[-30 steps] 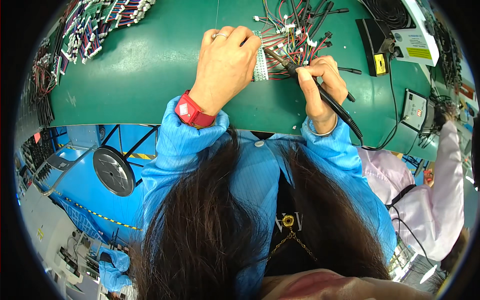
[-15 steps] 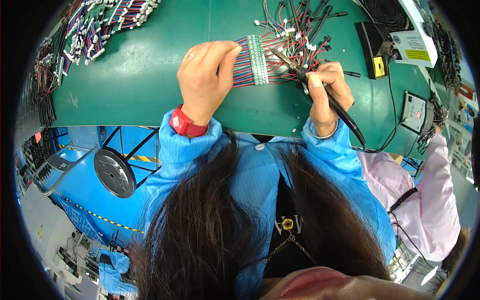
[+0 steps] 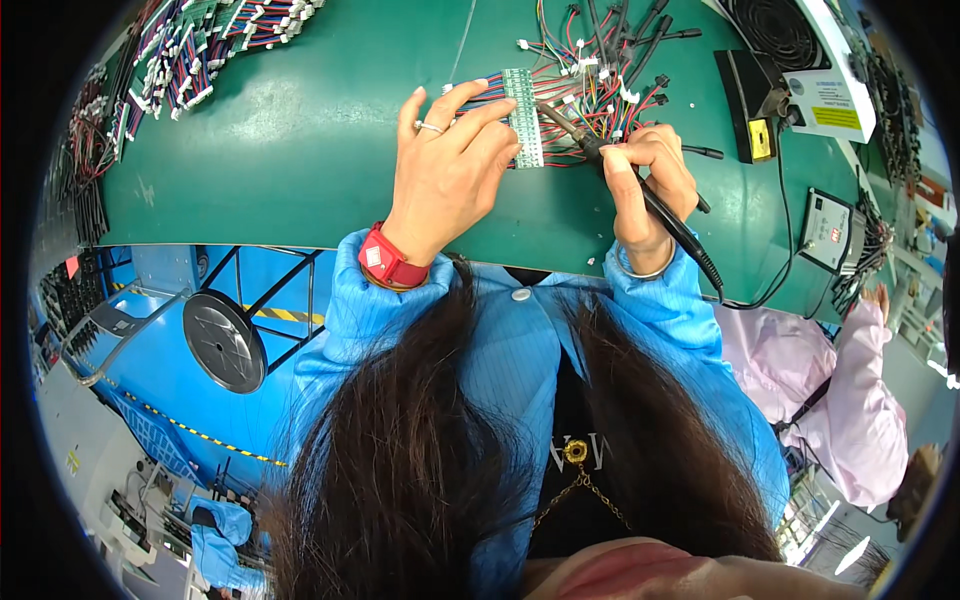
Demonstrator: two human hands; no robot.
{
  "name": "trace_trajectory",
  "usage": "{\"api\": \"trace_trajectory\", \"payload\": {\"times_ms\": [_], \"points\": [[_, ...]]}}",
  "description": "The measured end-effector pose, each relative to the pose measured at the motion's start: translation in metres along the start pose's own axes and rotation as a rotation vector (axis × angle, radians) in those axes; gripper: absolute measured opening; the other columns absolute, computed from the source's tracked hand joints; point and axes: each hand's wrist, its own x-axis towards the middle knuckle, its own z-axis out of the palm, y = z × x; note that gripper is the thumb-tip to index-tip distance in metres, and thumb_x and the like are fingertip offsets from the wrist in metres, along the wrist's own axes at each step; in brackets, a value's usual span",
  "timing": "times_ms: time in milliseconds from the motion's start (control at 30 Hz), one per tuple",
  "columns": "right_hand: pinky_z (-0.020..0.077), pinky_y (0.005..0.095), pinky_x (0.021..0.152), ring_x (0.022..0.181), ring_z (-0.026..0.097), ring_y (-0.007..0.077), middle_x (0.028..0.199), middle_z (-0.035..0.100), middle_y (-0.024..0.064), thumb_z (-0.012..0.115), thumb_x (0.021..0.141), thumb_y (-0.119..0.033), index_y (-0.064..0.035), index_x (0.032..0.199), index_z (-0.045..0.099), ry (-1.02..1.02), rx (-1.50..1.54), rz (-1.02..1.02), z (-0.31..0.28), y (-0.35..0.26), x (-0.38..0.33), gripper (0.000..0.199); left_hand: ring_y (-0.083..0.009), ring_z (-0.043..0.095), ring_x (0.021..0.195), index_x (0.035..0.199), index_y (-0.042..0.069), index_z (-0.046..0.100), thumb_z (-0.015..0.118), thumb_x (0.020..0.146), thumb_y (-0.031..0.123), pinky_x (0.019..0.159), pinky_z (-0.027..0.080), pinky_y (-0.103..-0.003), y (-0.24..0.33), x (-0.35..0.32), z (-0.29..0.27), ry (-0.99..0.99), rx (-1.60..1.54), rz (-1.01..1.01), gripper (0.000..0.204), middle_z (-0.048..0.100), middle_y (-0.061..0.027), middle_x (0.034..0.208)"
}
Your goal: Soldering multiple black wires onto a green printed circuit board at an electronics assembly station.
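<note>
A row of narrow green circuit boards [image 3: 525,120] lies on the green table, with red, blue and black wires on both sides. My left hand [image 3: 455,160] rests over the wires on their left side, fingers spread; its fingertips reach the boards' left edge. A red band is on that wrist. My right hand [image 3: 655,185] grips a soldering iron [image 3: 592,145] by its black handle. Its metal tip points up and left, at the boards' right edge. A thin pale strand [image 3: 463,42] runs from the top toward my left fingers; whether they touch it, I cannot tell.
Loose wires with black plugs [image 3: 655,40] and white connectors lie beyond the iron. A heap of wired boards [image 3: 185,65] sits far left. On the right are a black box [image 3: 745,105], a white fan unit [image 3: 830,100] and a small grey control box [image 3: 830,230]. A person in pink [image 3: 850,430] is nearby.
My left hand has moved right, from closed fingers by the wire ends to spread fingers over the wires. The boards and the iron have shifted slightly.
</note>
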Motion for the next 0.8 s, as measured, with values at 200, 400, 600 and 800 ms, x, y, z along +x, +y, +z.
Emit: {"api": "trace_trajectory", "payload": {"times_ms": [200, 400, 600, 800], "points": [[0.0389, 0.0308, 0.071, 0.066, 0.047, 0.0192, 0.066, 0.058, 0.0037, 0.069, 0.071, -0.005, -0.0049, 0.069, 0.061, 0.002, 0.008, 0.005, 0.000, 0.002, 0.001, 0.008, -0.0196, 0.053, 0.124, 0.088, 0.016, 0.065, 0.069, 0.084, 0.017, 0.107, 0.026, -0.059, -0.001, -0.001, 0.003, -0.007, -0.002, -0.020, 0.005, 0.066, 0.0080, 0.117], [0.0389, 0.0306, 0.071, 0.066, 0.047, 0.0190, 0.066, 0.058, 0.0041, 0.069, 0.070, -0.005, -0.0047, 0.069, 0.061, -0.004, 0.010, 0.011, -0.002, 0.000, 0.001, 0.008, -0.0192, 0.054, 0.123, 0.088, 0.016, 0.065, 0.068, 0.085, 0.017, 0.107, 0.026, -0.058, 0.000, 0.000, 0.001, -0.006, -0.008, -0.024, 0.005, 0.067, 0.0080, 0.116], [0.0392, 0.0309, 0.071, 0.066, 0.048, 0.0188, 0.065, 0.058, 0.0040, 0.069, 0.069, -0.004, -0.0050, 0.069, 0.062, -0.009, 0.022, 0.011, 0.001, 0.002, 0.000, 0.008, -0.0190, 0.054, 0.123, 0.088, 0.016, 0.065, 0.068, 0.085, 0.017, 0.106, 0.027, -0.057, -0.001, -0.001, 0.003, -0.014, -0.020, -0.030, 0.005, 0.068, 0.0081, 0.115], [0.0416, 0.0330, 0.073, 0.071, 0.050, 0.0214, 0.067, 0.058, 0.0068, 0.062, 0.072, -0.002, -0.0027, 0.075, 0.063, 0.011, -0.092, -0.112, -0.004, -0.008, -0.001, 0.003, -0.0188, 0.054, 0.123, 0.088, 0.016, 0.064, 0.068, 0.085, 0.016, 0.106, 0.027, -0.057, -0.002, -0.002, 0.003, -0.003, -0.014, -0.030, 0.004, 0.068, 0.0084, 0.114]]}}
